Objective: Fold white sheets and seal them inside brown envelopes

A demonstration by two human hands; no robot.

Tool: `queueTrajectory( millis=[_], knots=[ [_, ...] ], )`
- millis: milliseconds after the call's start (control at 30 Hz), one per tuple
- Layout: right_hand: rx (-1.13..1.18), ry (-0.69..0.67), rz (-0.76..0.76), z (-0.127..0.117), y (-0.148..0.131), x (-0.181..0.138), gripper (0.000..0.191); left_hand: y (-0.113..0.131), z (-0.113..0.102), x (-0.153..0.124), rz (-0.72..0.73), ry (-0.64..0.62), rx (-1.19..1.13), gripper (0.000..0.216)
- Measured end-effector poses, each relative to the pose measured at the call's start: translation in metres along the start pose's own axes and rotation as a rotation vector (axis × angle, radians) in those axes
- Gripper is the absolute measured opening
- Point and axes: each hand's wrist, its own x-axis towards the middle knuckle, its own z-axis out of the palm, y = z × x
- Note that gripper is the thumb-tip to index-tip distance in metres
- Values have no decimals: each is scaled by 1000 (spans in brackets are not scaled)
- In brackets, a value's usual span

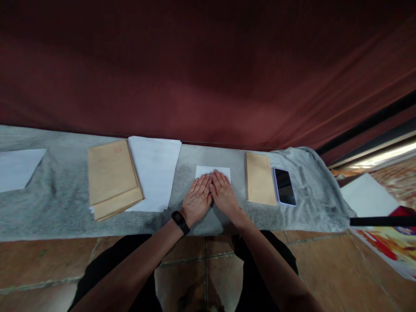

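Observation:
In front of me a piece of white paper point(212, 169), probably folded, lies on the grey cloth. My left hand point(197, 197) rests flat on its left part, fingers stretched out, a black band on the wrist. Beside it my right hand point(225, 194) lies flat on the right part, and the two hands meet at the middle. Their palms cover the paper's near portion. To the left is a stack of white sheets point(155, 171), with brown envelopes point(112, 173) overlapping its left side. On the right lies a pile of brown envelopes point(260, 178).
A phone point(285, 186) lies right of the envelope pile. Another white sheet point(21, 169) is at the far left. The grey cloth point(66, 221) covers a long narrow surface against a dark red drape point(201, 104). A printed box or sheet point(390, 242) stands off the right end.

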Motion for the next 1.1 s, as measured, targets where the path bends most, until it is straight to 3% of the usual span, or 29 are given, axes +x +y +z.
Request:
queueTrajectory(
  millis=[133, 700, 1100],
  knots=[
    [-47, -8, 7, 0, 0, -2, 54, 0, 3, -3, -3, 10, 1, 56],
    [-156, 175, 120, 6, 19, -13, 59, -8, -1, -6, -123, 17, 23, 73],
    [-183, 188, 165, 1, 25, -17, 56, -9, -7, -10, -171, 8, 49, 75]
  ],
)
